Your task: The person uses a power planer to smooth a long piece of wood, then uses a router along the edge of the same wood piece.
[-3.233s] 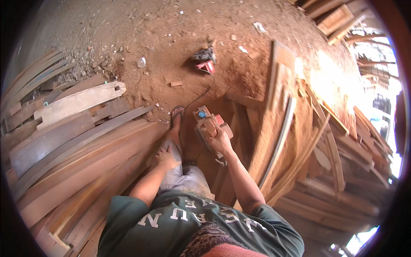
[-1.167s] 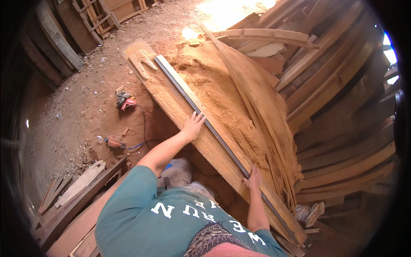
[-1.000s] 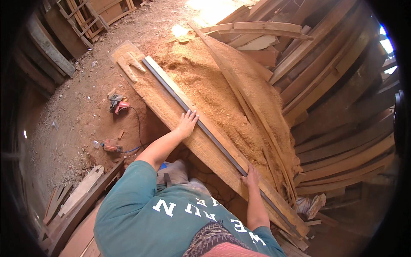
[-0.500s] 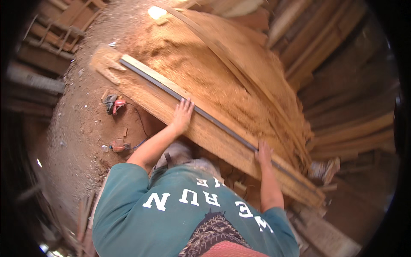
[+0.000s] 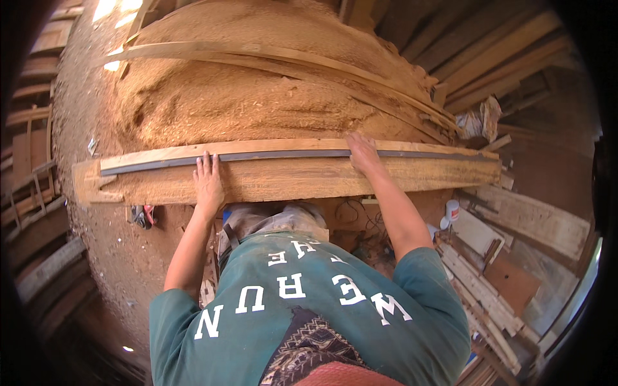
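Note:
A long, wide wooden board lies crosswise in front of me. Along its far side runs a narrower pale wooden strip, with a dark grey band on its near edge. My left hand rests flat on the board, fingers stretched out and tips at the dark band. Further right, my right hand curls its fingers over the pale strip's far edge, the wrist crossing the board; its fingertips are partly hidden. The board's left end looks notched or worn.
Behind the board rises a large sawdust heap with thin bent slats across it. A red-and-black power tool lies below the board at left. Planks and a white container stand at right. Stacked timber lines both sides.
My view has turned, so the board now lies nearly level instead of slanting down to the right. My right hand now reaches over the strip's far edge; my left still rests at the dark band.

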`<state>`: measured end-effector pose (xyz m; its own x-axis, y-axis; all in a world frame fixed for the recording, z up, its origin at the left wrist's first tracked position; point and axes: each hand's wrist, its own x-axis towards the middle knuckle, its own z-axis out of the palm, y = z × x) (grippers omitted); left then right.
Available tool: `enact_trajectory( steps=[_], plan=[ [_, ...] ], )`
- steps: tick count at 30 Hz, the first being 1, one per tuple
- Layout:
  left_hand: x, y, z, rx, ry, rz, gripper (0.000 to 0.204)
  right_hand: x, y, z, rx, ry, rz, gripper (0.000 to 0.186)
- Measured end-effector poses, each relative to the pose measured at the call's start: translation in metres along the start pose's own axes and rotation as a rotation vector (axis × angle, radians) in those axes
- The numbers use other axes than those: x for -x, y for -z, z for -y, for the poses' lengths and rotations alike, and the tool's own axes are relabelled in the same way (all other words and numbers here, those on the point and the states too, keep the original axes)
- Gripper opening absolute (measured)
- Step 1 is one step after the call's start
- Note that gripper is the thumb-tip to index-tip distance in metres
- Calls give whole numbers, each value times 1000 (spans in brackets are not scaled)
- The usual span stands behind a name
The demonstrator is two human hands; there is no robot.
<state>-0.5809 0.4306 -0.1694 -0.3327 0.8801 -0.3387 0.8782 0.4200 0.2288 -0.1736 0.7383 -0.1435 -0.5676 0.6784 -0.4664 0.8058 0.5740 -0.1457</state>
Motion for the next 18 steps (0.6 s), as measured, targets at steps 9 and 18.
enact_trajectory(
  steps=[9,18],
  plan=[
    [-4,16,-7,-16,30,125,99,21,6,23,-124,-153,-19,75],
    [-21,31,-142,-111,-137,118,89,207,-60,52,-614,-381,-335,69]
  ],
)
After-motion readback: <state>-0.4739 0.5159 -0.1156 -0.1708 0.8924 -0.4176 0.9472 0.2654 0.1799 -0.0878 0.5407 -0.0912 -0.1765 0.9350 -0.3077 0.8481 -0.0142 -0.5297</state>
